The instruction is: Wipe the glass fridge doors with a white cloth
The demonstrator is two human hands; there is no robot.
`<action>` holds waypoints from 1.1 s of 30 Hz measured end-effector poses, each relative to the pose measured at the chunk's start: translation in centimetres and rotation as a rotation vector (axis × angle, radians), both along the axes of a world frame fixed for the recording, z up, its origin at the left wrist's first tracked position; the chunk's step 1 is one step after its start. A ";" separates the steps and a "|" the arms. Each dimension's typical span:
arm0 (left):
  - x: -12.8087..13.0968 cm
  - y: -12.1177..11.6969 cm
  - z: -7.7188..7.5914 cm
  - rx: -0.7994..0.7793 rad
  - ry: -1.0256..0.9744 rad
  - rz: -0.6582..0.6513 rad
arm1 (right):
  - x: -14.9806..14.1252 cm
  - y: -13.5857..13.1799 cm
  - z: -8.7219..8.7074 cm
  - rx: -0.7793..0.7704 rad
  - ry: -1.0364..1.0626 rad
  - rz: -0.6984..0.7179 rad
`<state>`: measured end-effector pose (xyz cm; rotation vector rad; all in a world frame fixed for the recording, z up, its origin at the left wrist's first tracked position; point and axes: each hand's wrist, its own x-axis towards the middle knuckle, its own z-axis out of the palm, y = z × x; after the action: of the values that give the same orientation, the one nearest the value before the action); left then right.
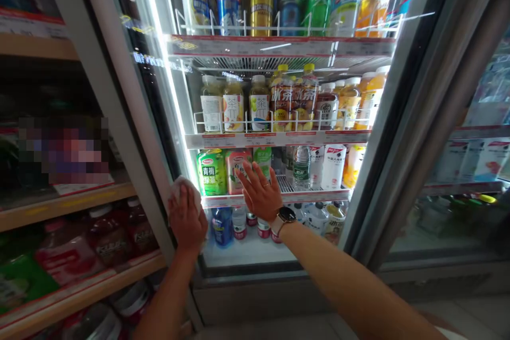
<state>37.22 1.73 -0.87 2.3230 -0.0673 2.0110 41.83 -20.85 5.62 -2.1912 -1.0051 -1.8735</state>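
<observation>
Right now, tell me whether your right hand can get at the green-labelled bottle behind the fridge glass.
Probably not: the right hand lies flat on the outside of the glass door, which looks shut, so the pane stands between it and the green-labelled bottle.

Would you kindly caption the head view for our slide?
Left hand presses a white cloth to a drinks cooler's glass door; right hand flat alongside.
</observation>
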 end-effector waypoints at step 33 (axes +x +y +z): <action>0.9 -8.8 -0.1 0.003 0.057 -0.016 | -0.1 -0.3 -1.2 0.021 0.047 0.066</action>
<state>38.12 -7.10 -0.93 2.3716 -0.0848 1.9377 41.77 -21.15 4.43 -2.1518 -1.0313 -1.7885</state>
